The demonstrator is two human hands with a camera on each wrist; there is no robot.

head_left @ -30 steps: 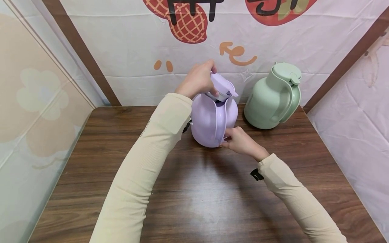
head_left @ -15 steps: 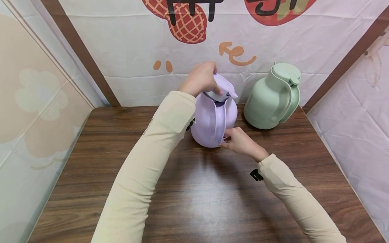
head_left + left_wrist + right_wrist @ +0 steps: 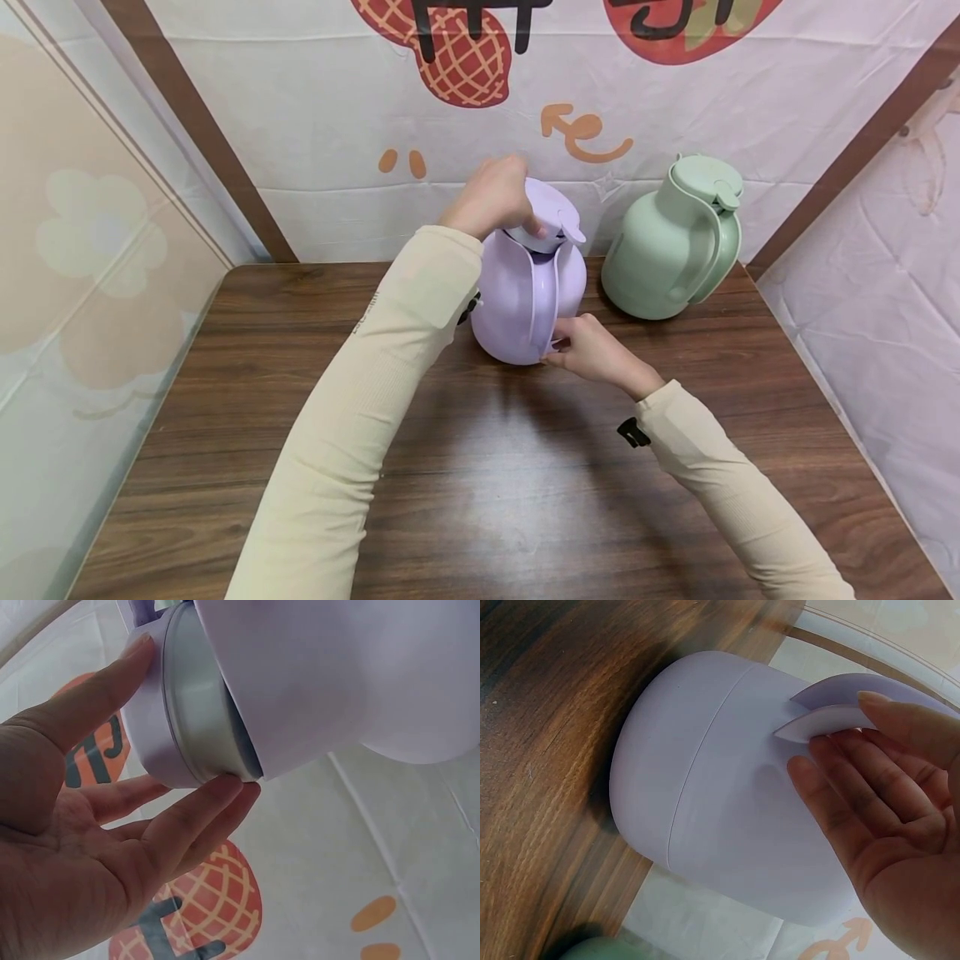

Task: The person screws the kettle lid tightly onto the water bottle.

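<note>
A lilac thermos jug [image 3: 506, 296] stands upright near the back of the table, its handle facing the camera. My left hand [image 3: 491, 198] grips the jug's lid [image 3: 551, 208] from the left side, thumb in front and fingers behind. In the left wrist view the lid [image 3: 150, 712] sits raised at the mouth, with its silvery-grey collar [image 3: 206, 705] showing above the jug's neck. Low on the handle [image 3: 545, 304], my right hand [image 3: 596, 354] pinches it between thumb and fingers, as the right wrist view also shows at the handle's lower end [image 3: 817, 724].
A green thermos jug [image 3: 660, 242] of the same shape stands to the right on the brown wooden table [image 3: 480, 500]. Directly behind both jugs hangs a printed white cloth [image 3: 322, 150], and more cloth flanks the table at left and right.
My left hand has shifted slightly right and turned the lid, whose thumb tab now points more toward the handle; the lid sits straighter. The right hand and the jug body have stayed put.
</note>
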